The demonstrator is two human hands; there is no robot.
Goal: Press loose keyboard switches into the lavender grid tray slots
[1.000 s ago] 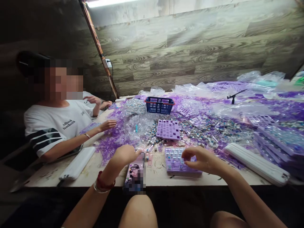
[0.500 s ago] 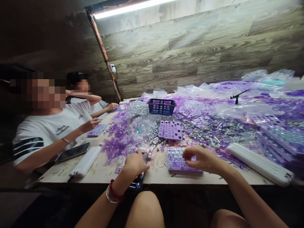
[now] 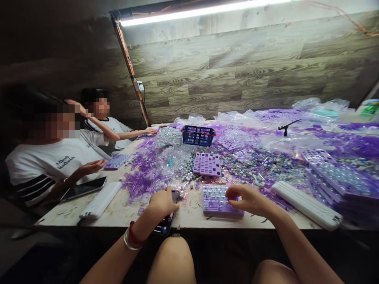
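Observation:
My left hand [image 3: 162, 204] lies over a smartphone [image 3: 163, 228] at the table's front edge. Its thumb reaches the phone's right side, while the other fingers are mostly hidden; it appears closed on the phone. My right hand [image 3: 245, 198] is curled in a pinch over the right side of a purple keyboard base [image 3: 211, 209], which carries rows of clear, bluish-centred pieces. Whatever small thing its fingertips hold, if any, I cannot make out. Just behind stands a purple plate [image 3: 206, 163] with square holes.
Loose clear and purple keycap-like pieces cover the table [image 3: 189, 219]. A dark blue basket [image 3: 198, 136] stands behind them. White bar-shaped devices [image 3: 306, 205] flank my hands, and bases are stacked [image 3: 340, 177] at right. Two people sit at left, one near a tablet [image 3: 84, 188].
My view has shifted slightly to the right, while both hands keep nearly the same pose. At left, the nearer person's hand has lowered and the farther one's arm reaches towards the pile.

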